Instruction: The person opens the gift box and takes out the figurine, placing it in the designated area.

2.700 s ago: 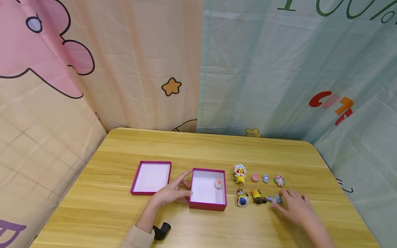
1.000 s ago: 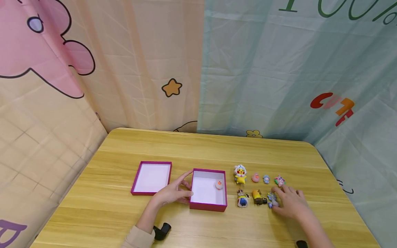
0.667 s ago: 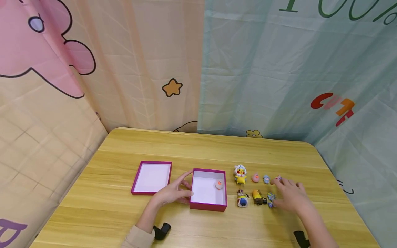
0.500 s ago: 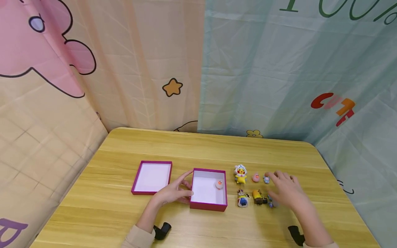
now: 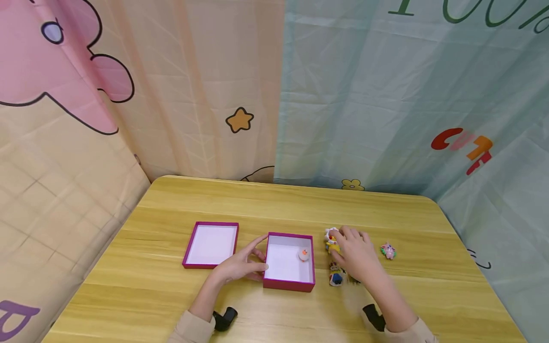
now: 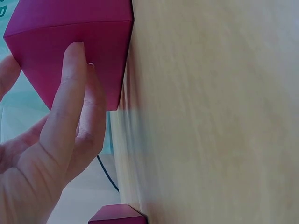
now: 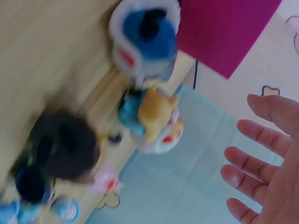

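My left hand (image 5: 238,267) rests its extended fingertips against the left outer wall of a magenta box (image 5: 289,286). A small pale pink duck (image 5: 303,255) sits inside on the white floor. My right hand (image 5: 356,252) hovers over the toy figures with fingers apart, nearest the yellow figure in a white hood (image 5: 330,246). Nothing is held in the right wrist view. Below the hooded figure lies a white-and-blue figure (image 5: 336,278). The hand hides other toys in the head view; a dark brown toy (image 7: 65,144) and a pink duck (image 7: 106,179) show in the right wrist view.
A shallow magenta lid (image 5: 210,245) with white inside lies left of the box. A pink-and-green figurine (image 5: 388,251) lies alone to the right. Black wrist mounts (image 5: 225,319) sit beside both forearms. Printed curtains hang behind the wooden table (image 5: 266,205).
My right hand has moved left from the blue figure at the row's right end, past the pink figurine, to the hooded yellow figure. My left hand stays at the box.
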`<state>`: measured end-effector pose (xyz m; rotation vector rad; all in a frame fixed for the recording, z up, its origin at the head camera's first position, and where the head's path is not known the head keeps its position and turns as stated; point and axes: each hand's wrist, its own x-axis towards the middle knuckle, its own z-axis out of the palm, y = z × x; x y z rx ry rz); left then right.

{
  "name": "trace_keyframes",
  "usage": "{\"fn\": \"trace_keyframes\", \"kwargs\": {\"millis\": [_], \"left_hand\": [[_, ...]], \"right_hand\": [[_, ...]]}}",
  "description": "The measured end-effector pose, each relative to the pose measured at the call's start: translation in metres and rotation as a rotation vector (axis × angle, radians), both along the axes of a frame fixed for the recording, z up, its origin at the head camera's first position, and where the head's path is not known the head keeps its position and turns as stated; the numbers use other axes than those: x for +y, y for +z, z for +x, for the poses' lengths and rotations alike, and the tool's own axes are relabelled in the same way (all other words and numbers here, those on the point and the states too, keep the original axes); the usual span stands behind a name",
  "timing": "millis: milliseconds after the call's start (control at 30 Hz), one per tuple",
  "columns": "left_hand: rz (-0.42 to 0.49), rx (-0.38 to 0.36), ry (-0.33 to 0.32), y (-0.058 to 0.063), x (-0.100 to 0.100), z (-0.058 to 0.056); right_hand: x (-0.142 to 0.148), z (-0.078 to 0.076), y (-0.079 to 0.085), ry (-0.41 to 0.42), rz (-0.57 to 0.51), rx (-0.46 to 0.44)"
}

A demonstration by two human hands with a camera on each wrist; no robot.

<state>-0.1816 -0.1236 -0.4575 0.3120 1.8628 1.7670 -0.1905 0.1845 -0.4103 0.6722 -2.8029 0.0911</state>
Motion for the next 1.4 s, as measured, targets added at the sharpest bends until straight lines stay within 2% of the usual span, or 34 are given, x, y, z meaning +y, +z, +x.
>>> {"fn": "trace_keyframes", "kwargs": {"millis": [267,467,767,1400], "left_hand": [[-0.011,0.003,0.0,0.001,0.001,0.001],[-0.009,-0.001,-0.002,0.002,0.001,0.002],[-0.017,0.006,0.001,0.0,0.001,0.001],[-0.012,0.003,0.001,0.003,0.002,0.002]], "right_hand": [[-0.031,0.0,-0.01,0.057,0.02,0.013],[-0.043,0.0,-0.013,0.091,0.036,0.034],[-0.057,-0.001,-0.021,0.159,0.088,0.018],[-0.075,-0.001,-0.029,0.032,0.285,0.009]]}}
